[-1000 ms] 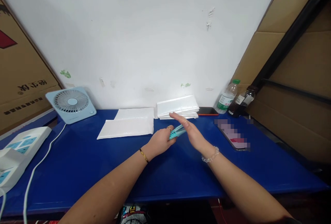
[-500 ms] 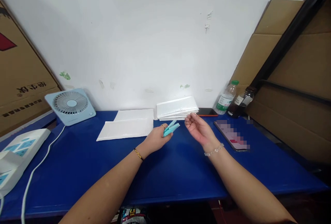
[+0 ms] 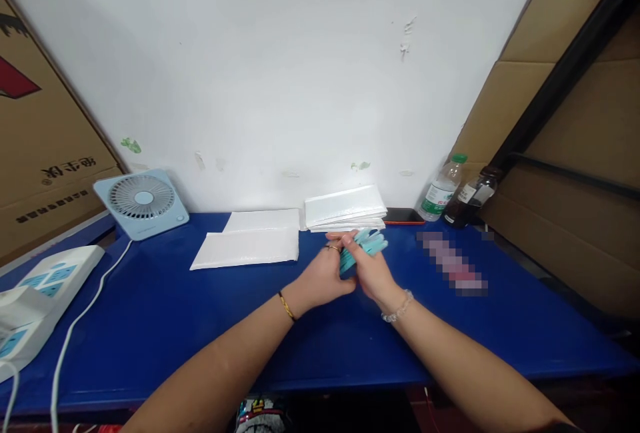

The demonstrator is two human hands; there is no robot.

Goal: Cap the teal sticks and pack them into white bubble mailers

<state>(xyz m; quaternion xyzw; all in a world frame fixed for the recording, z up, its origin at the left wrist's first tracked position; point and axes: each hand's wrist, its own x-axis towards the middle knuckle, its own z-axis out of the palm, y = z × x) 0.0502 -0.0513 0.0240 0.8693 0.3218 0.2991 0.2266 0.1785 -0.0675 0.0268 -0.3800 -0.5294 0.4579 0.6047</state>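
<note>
In the head view, a bundle of slender turquoise pieces (image 3: pixel 371 244) is held over the blue table (image 3: pixel 340 353), just in front of a stack of white padded envelopes (image 3: pixel 345 206). It is gripped from one side by the left hand (image 3: pixel 320 274) and from the other by the right hand (image 3: pixel 374 274), apparently so that the loose, fanned ends are kept together. More white envelopes (image 3: pixel 250 248) are laid flat to the left, seemingly for easy reach.
</note>
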